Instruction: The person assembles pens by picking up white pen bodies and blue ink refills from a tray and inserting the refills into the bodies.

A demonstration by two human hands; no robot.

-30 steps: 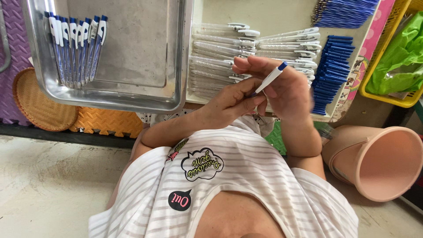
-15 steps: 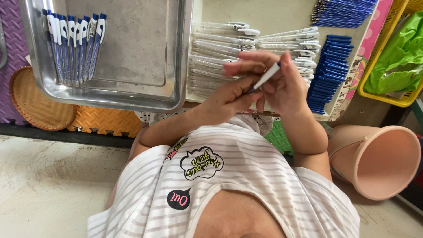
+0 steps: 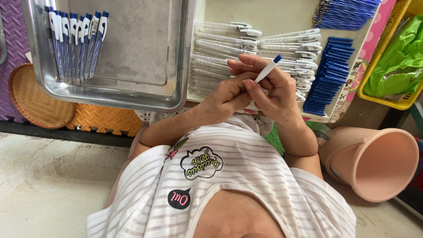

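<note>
Gripping a white pen (image 3: 267, 69), left hand (image 3: 227, 93) meets right hand (image 3: 277, 94).

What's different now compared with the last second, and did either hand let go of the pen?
Neither let go. Both the left hand and right hand keep hold of the white pen. It dipped flatter between the fingers half a second ago and now tilts up again, blue tip up-right. The steel tray, its finished pens, the clear barrels, blue caps and pink bucket stayed put.
</note>
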